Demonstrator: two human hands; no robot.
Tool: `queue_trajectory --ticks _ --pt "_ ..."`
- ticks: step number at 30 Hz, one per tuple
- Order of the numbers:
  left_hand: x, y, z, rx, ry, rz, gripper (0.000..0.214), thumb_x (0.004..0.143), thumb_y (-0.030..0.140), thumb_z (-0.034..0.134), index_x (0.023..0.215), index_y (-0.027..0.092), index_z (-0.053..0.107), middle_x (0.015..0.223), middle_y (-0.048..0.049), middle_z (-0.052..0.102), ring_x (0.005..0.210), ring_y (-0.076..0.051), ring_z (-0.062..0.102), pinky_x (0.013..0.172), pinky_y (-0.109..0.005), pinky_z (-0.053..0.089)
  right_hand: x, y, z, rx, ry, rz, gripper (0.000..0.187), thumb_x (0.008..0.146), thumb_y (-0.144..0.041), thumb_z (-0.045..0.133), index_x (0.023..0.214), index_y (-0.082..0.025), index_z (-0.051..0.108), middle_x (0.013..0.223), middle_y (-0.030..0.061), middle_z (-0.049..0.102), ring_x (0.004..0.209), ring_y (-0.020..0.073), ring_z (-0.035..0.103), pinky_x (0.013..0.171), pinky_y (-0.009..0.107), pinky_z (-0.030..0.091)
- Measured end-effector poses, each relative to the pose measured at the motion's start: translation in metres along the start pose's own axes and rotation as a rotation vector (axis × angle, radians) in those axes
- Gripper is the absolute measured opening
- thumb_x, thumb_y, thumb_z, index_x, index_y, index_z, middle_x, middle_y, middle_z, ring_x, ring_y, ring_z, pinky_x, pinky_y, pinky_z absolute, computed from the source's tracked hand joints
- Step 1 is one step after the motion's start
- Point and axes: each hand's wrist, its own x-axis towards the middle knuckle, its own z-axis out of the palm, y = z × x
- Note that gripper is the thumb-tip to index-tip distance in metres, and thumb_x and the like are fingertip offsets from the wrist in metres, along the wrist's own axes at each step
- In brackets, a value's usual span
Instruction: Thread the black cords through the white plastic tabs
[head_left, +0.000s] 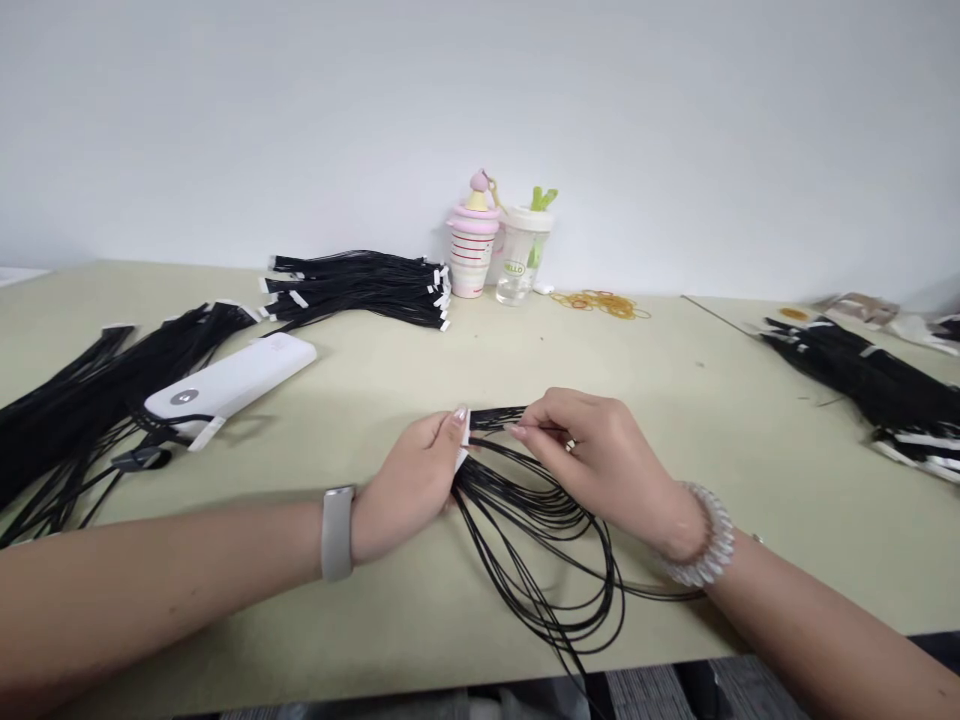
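My left hand (pixel 420 470), with a grey band at the wrist, is closed around the white connector ends (pixel 464 440) of a bundle of thin black cables (pixel 525 500). The cables fan out to the right and hang in loops toward the table's front edge. My right hand (pixel 600 450), a clear coiled band on its wrist, pinches thin black strands beside the connectors, its fingertips close to my left thumb. How many strands it holds is hidden behind the fingers.
Black cable bundles lie at the left (pixel 97 400), back (pixel 360 285) and right (pixel 862 370). A white power bank (pixel 232 380) rests on the left bundle. Against the wall stand a pink-lidded cup (pixel 472 255) and a clear cup (pixel 523 260), beside yellow rubber bands (pixel 604 303).
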Motion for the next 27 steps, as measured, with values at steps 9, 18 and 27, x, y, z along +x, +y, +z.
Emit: queue_trajectory --ticks 9,18,27 --pt "-0.0001 0.0031 -0.0006 0.035 0.003 0.049 0.038 0.084 0.047 0.029 0.067 0.017 0.044 0.062 0.0016 0.045 0.059 -0.012 0.04 0.057 -0.025 0.036 -0.0017 0.0 0.0089 -0.082 0.042 -0.057 0.016 0.083 -0.022 0.045 0.076 -0.014 0.057 0.069 0.0008 0.055 0.062 0.008 0.047 0.057 0.021 0.035" --pt "-0.0006 0.0011 0.0 -0.01 -0.006 0.022 0.039 0.082 0.05 0.03 0.064 0.018 0.043 0.059 0.0013 0.047 0.053 -0.012 0.043 0.052 -0.025 0.037 -0.0031 0.0073 0.0061 -0.232 -0.049 -0.202 0.02 0.086 -0.022 0.039 0.08 -0.013 0.056 0.071 0.0027 0.053 0.064 0.009 0.046 0.059 0.021 0.036" --pt "-0.0005 0.0012 0.0002 -0.013 -0.005 0.026 0.038 0.082 0.049 0.031 0.062 0.019 0.04 0.056 0.0028 0.044 0.051 -0.011 0.042 0.05 -0.025 0.037 -0.0039 0.0077 0.0044 -0.414 -0.033 -0.289 0.019 0.085 -0.017 0.039 0.078 -0.013 0.056 0.068 0.0018 0.05 0.062 0.0092 0.043 0.057 0.022 0.033"
